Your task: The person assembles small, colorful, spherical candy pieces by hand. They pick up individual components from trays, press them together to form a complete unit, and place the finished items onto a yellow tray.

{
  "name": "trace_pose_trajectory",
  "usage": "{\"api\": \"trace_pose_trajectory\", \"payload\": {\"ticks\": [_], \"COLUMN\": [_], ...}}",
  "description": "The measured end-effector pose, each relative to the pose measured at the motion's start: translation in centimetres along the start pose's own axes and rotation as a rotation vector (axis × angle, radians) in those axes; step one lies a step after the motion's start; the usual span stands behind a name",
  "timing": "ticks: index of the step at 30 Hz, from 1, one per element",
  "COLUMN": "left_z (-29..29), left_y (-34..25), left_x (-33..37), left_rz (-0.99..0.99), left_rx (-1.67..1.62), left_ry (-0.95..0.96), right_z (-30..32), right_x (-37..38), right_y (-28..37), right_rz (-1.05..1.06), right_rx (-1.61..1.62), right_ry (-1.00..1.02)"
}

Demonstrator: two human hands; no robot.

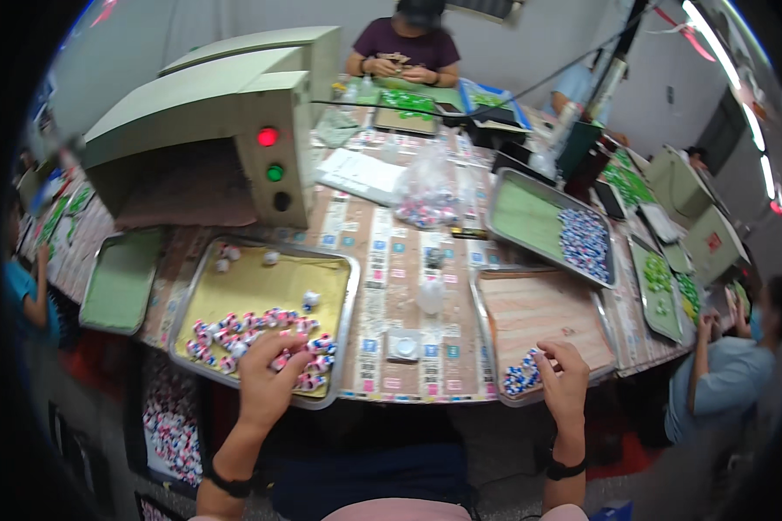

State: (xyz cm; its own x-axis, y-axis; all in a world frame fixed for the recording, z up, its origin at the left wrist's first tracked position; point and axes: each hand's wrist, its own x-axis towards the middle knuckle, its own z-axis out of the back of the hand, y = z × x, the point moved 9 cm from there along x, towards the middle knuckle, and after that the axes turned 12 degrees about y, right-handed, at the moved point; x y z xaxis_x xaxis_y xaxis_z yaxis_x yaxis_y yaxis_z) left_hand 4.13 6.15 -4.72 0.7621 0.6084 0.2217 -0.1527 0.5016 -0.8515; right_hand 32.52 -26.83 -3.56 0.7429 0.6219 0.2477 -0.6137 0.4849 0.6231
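Note:
My left hand is over the lined metal tray on the left, its fingers curled together at a spread of small white, red and blue pieces. Whatever lies between those fingertips is hidden. On the right, my right hand hovers at the near part of another metal tray. Thumb and forefinger are pinched, and I cannot make out what they hold. Beside them sits a little heap of blue and white pieces. Between the trays is a small white block with a round seat.
A beige machine with red and green buttons stands back left. Behind the right tray lies a tray of blue-white pieces. A clear bag of pieces is mid-table. Co-workers sit across and at right.

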Motion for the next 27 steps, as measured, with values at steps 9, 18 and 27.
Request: {"api": "trace_pose_trajectory", "payload": {"ticks": [9,18,27], "left_z": [-8.3,-12.1,-13.2], "left_y": [0.5,-2.0,-1.7], "left_x": [-5.4,-7.5,-7.9], "left_rz": [0.643,0.622,0.576], "left_rx": [-1.470,-1.641,-1.832], "left_ry": [0.288,0.545,0.497], "right_z": [-1.4,-3.0,-10.8], "right_x": [2.0,3.0,0.4], "right_y": [-3.3,-2.7,4.9], "right_rz": [-0.139,-0.149,-0.241], "right_rx": [-0.276,0.109,0.775], "right_ry": [0.199,0.222,0.573]}}
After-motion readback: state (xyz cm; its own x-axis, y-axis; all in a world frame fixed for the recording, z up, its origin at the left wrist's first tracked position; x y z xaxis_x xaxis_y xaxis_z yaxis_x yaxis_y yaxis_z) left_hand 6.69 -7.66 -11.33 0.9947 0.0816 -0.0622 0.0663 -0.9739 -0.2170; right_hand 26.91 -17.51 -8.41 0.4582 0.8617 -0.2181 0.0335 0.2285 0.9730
